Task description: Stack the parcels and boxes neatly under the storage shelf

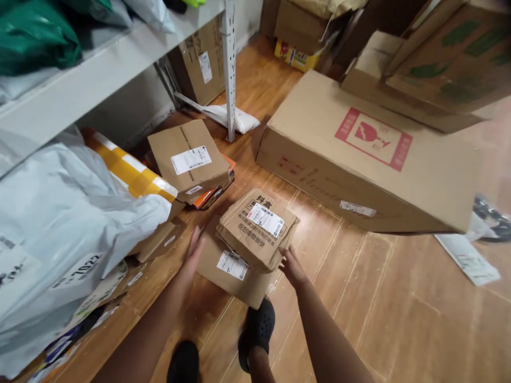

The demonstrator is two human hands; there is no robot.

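Note:
On the wooden floor in front of my feet, a small crumpled cardboard box (255, 239) with black print and a white label lies on top of a flatter cardboard parcel (247, 290), which has its own label. My left hand (194, 249) is beside the left edge of this pair, fingers stretched out and holding nothing. At the small box's right corner is my right hand (293, 267), its fingers spread; whether they touch the cardboard I cannot tell.
Beyond my left hand, a labelled box (191, 154) tops a stack. White plastic parcels (91, 213) bulge under a metal shelf (120, 64) with an upright post (230, 74). A large carton (359, 159) with a red fragile mark stands right; a flat packet (469, 258) lies past it.

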